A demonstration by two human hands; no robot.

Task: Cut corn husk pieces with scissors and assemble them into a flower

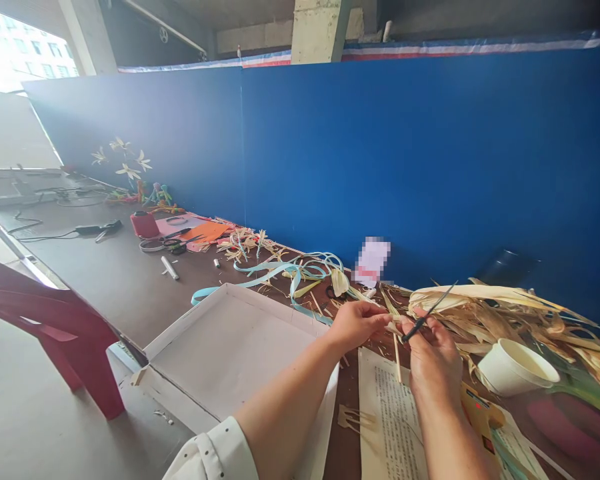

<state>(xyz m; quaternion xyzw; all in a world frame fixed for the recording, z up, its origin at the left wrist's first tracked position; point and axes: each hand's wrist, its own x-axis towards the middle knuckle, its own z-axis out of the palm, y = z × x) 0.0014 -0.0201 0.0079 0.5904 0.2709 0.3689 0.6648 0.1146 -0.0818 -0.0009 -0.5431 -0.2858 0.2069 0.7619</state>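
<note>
1. The pale husk piece [395,325] is small, thin and cream-coloured, held up between the two hands above the tabletop [195,270]; its exact outline is partly hidden.
2. A slim, straight, light tan stick [397,361] points down just below it; whether the two are joined, I cannot tell.
3. The left hand [359,327] has its fingers pinched narrow on the husk piece.
4. The right hand [434,357] has its fingers closed around a dark pointed tool [430,312], slanting up and away to the right, and they also meet the husk piece's other side.
5. Beneath the hands lies a printed sheet [390,417]; left of it sits a shallow white tray [235,333].
6. Right of the right hand are a cream cup [515,369], tilted, and, beyond it, a heap of dried husks [495,300].
7. Past the tray, a light blue ribbon [271,268] curls among husk scraps, before a blue panel [405,153].
</note>
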